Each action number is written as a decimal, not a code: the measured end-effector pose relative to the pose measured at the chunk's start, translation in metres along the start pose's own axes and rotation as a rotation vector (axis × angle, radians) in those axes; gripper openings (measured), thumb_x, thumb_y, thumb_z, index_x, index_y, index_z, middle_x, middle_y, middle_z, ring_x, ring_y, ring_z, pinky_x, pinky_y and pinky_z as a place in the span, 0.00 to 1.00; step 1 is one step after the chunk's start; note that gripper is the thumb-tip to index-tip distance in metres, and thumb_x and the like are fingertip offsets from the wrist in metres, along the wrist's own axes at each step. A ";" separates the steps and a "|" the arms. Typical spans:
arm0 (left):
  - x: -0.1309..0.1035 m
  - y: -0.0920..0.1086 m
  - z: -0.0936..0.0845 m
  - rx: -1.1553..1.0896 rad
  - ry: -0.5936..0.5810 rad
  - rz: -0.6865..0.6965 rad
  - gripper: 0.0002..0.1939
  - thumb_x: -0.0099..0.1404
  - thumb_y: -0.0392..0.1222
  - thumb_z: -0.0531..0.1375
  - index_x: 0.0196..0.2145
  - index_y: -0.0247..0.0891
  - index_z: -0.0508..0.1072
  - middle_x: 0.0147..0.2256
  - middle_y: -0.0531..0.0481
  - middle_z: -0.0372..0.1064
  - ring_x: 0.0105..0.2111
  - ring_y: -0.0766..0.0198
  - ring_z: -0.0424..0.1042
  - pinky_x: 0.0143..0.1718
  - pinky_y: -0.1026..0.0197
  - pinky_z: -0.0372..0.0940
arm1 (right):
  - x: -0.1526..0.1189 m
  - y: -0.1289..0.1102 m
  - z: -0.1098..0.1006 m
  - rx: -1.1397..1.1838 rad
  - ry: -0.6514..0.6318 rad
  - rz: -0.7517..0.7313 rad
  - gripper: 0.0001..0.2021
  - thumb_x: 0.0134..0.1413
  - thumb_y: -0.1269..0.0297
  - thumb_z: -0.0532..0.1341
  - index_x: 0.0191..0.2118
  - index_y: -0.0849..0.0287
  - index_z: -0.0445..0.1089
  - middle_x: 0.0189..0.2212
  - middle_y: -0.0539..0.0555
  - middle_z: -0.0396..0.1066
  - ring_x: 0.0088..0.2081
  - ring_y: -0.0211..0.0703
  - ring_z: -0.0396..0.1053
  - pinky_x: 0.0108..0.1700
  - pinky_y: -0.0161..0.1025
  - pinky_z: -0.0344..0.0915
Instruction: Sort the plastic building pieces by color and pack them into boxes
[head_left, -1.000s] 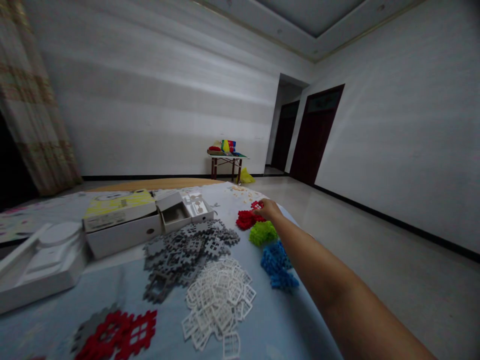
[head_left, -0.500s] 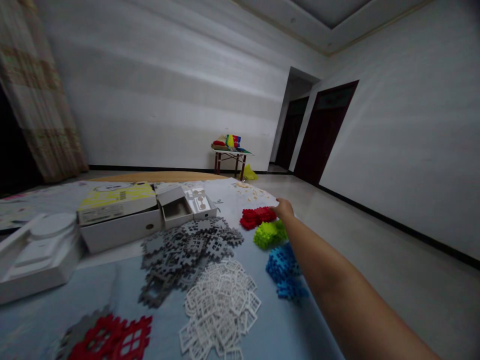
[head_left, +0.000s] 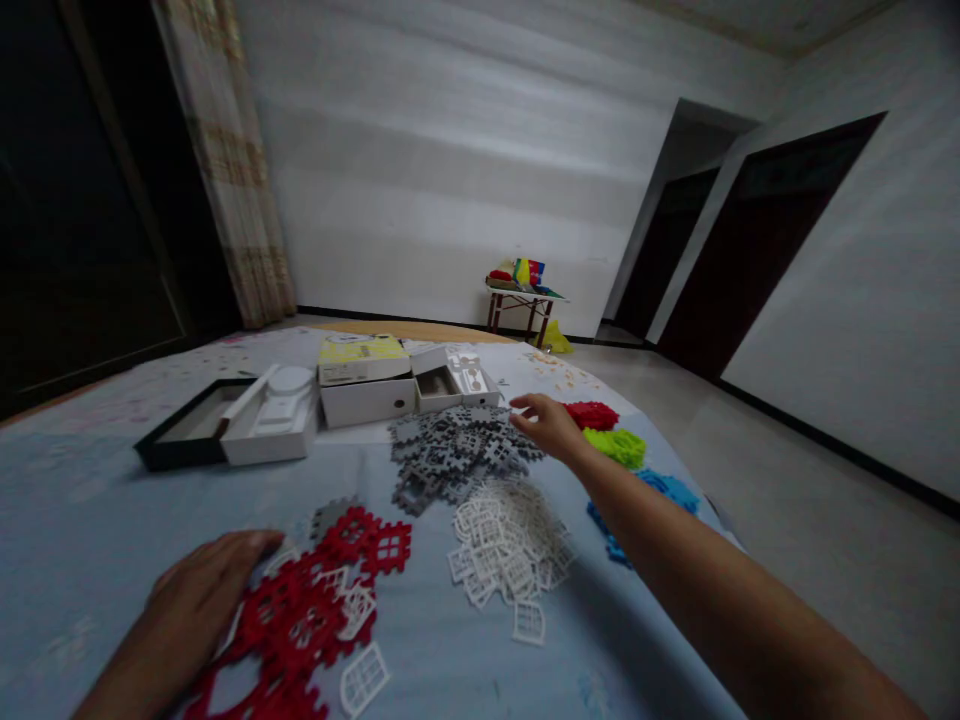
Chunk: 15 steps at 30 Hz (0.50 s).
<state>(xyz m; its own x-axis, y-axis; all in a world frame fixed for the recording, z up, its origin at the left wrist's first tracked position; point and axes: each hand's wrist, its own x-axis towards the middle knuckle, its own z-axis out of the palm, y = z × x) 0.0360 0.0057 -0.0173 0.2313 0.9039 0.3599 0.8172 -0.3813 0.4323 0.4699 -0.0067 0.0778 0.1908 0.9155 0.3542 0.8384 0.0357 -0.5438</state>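
Observation:
At the lower left, my left hand [head_left: 202, 590] lies with its fingers stretched out beside an assembly of red interlocking building panels [head_left: 300, 615]; no held piece shows. White lattice window pieces [head_left: 358, 605] rest on those panels, and one loose white window piece [head_left: 365, 680] lies just in front. My right hand [head_left: 551, 425] reaches over the right edge of a heap of grey interlocking panels [head_left: 450, 445]. Its thumb and fingers are apart with nothing visible between them. Nearer to me spreads a pile of white window pieces [head_left: 510, 540].
Red [head_left: 592, 414], lime green [head_left: 616, 447] and blue panels [head_left: 671, 490] are stacked along the right table edge, the blue partly behind my forearm. A yellow-lidded box [head_left: 365, 375], small open boxes [head_left: 439, 385] and a white tray [head_left: 281, 420] stand at the back.
My right hand has moved from the red stack leftward to the grey heap. The view has turned left, bringing my left hand and more of the red assembly into sight.

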 end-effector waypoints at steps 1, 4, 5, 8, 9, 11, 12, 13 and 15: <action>0.000 0.003 -0.004 -0.022 -0.033 -0.009 0.25 0.59 0.56 0.42 0.33 0.46 0.76 0.37 0.55 0.76 0.41 0.62 0.72 0.48 0.60 0.64 | -0.010 -0.018 0.012 0.037 -0.059 -0.063 0.13 0.48 0.65 0.61 0.42 0.58 0.71 0.38 0.53 0.71 0.35 0.38 0.69 0.39 0.34 0.64; 0.002 0.013 -0.009 -0.064 -0.046 -0.024 0.25 0.59 0.55 0.43 0.33 0.44 0.76 0.39 0.53 0.76 0.42 0.60 0.72 0.50 0.58 0.62 | -0.041 -0.064 0.045 0.078 -0.269 -0.267 0.13 0.48 0.64 0.61 0.42 0.57 0.71 0.36 0.52 0.70 0.35 0.38 0.69 0.40 0.35 0.63; 0.002 0.015 -0.009 -0.072 -0.036 -0.022 0.25 0.60 0.55 0.43 0.33 0.43 0.76 0.38 0.53 0.76 0.42 0.60 0.72 0.49 0.58 0.63 | -0.050 -0.076 0.055 0.078 -0.339 -0.328 0.13 0.48 0.64 0.62 0.42 0.57 0.70 0.37 0.52 0.70 0.35 0.38 0.68 0.40 0.35 0.63; 0.001 0.014 -0.006 -0.089 -0.022 -0.007 0.25 0.60 0.55 0.42 0.33 0.43 0.76 0.38 0.52 0.76 0.41 0.60 0.72 0.48 0.59 0.63 | -0.069 -0.099 0.080 0.015 -0.492 -0.514 0.18 0.45 0.62 0.64 0.44 0.58 0.69 0.38 0.55 0.70 0.40 0.43 0.67 0.43 0.37 0.61; 0.001 0.013 -0.005 -0.091 -0.023 -0.005 0.25 0.61 0.55 0.42 0.34 0.43 0.76 0.38 0.51 0.75 0.42 0.60 0.72 0.48 0.59 0.63 | -0.073 -0.103 0.086 -0.030 -0.521 -0.562 0.19 0.43 0.61 0.65 0.44 0.58 0.69 0.39 0.55 0.70 0.42 0.45 0.67 0.44 0.39 0.61; 0.000 0.010 -0.003 -0.091 -0.027 -0.003 0.24 0.61 0.54 0.43 0.34 0.44 0.75 0.39 0.52 0.75 0.43 0.61 0.71 0.49 0.60 0.62 | -0.077 -0.107 0.093 -0.120 -0.554 -0.620 0.18 0.42 0.60 0.65 0.42 0.58 0.70 0.39 0.56 0.70 0.42 0.48 0.66 0.45 0.41 0.60; 0.000 0.010 -0.002 -0.089 -0.028 -0.003 0.24 0.61 0.54 0.43 0.35 0.44 0.75 0.39 0.52 0.75 0.43 0.61 0.71 0.49 0.60 0.62 | -0.079 -0.108 0.094 -0.149 -0.565 -0.638 0.17 0.43 0.60 0.65 0.41 0.58 0.70 0.39 0.56 0.71 0.42 0.48 0.66 0.45 0.41 0.59; 0.000 0.009 -0.002 -0.087 -0.028 -0.003 0.24 0.61 0.54 0.43 0.35 0.44 0.75 0.40 0.52 0.75 0.43 0.61 0.71 0.49 0.60 0.62 | -0.080 -0.109 0.093 -0.164 -0.577 -0.653 0.14 0.45 0.61 0.64 0.40 0.58 0.71 0.39 0.56 0.71 0.42 0.48 0.66 0.44 0.40 0.59; 0.000 0.010 -0.001 -0.081 -0.028 -0.008 0.24 0.61 0.54 0.43 0.35 0.44 0.75 0.40 0.52 0.75 0.43 0.61 0.71 0.49 0.59 0.62 | -0.083 -0.111 0.087 -0.164 -0.595 -0.657 0.09 0.50 0.63 0.60 0.38 0.59 0.71 0.38 0.55 0.71 0.41 0.45 0.67 0.43 0.38 0.59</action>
<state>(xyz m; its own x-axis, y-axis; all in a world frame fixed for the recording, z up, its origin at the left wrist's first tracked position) 0.0433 0.0021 -0.0119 0.2410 0.9115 0.3334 0.7740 -0.3877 0.5005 0.3166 -0.0515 0.0423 -0.6098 0.7887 0.0785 0.7565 0.6087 -0.2390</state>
